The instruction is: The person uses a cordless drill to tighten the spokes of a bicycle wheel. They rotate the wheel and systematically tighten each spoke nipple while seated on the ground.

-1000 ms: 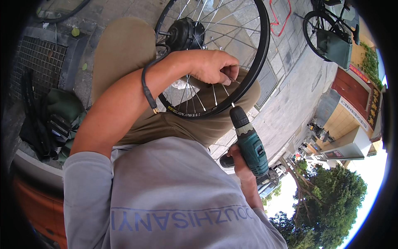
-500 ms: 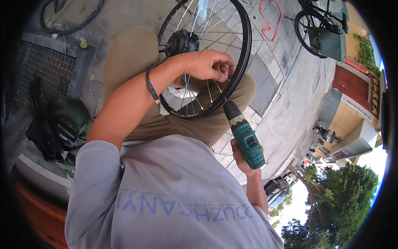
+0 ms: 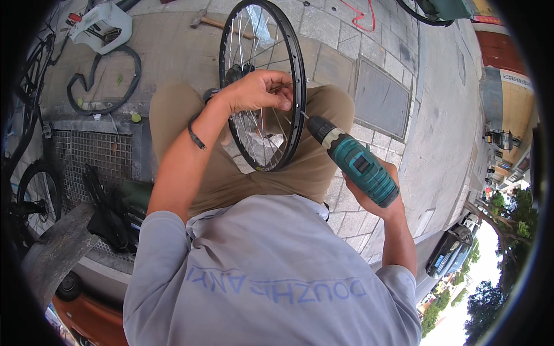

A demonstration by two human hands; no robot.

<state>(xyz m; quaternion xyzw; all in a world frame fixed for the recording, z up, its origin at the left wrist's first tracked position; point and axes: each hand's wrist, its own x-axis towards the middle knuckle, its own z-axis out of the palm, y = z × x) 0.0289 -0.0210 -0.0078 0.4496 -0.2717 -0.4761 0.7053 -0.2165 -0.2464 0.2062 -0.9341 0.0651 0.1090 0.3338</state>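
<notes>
A: Leftmost first. What do we record?

B: At the left edge we have a black bicycle wheel [image 3: 41,205]. Right of it lie a metal floor grate [image 3: 109,153] and, nearer, a dark bag [image 3: 112,216]. Beyond the grate we log a bent black rubber tube [image 3: 137,72], with a white plastic container [image 3: 118,16] farther off.

A: Then the left arm?

B: A black cable [image 3: 195,132] lies across the forearm. The left hand [image 3: 259,92] is at the spokes, just inside the rim. We see thumb and fingers bent toward each other; whether their tips meet on a spoke we cannot tell.

A: Position of the spoked wheel [image 3: 299,86]?

B: Between the person's thighs, roughly upright, leaning slightly. Its black hub motor [image 3: 236,73] sits partly behind the left hand. We note a wooden-handled hammer [image 3: 231,24] on the paving beyond.

A: And right of the rim?

B: A teal-and-black cordless drill [image 3: 360,164], its nose angled at the rim's outer face. Contact at the tip is too small for us to confirm. The right hand [image 3: 378,196] has its fingers wrapped around the handle, mostly hidden by the drill body.

A: Far right?

B: A red strap [image 3: 369,23] on the far paving, then a dark car [image 3: 453,251] at the roadside.
</notes>
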